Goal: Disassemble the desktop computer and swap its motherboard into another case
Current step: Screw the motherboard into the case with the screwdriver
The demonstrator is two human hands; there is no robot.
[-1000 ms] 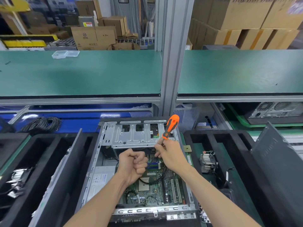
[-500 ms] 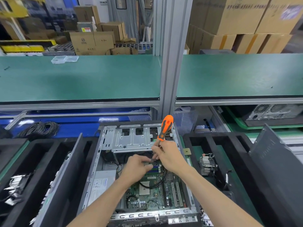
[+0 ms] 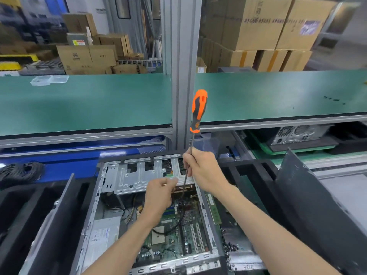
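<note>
The open grey metal desktop computer case (image 3: 111, 195) lies flat, green motherboard (image 3: 184, 231) inside. Above it, the right hand (image 3: 202, 171) pinches the orange-and-black screwdriver (image 3: 195, 124) by its shaft (handle upward); the left hand (image 3: 158, 195) curls beside the tip, contents unclear.

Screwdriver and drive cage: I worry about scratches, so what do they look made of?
The screwdriver looks to have a matte orange-and-black plastic or rubber handle and a thin, bare steel shaft. The drive cage looks like unpainted sheet steel: dull grey sheen, stamped cutouts, folded edges.
</note>
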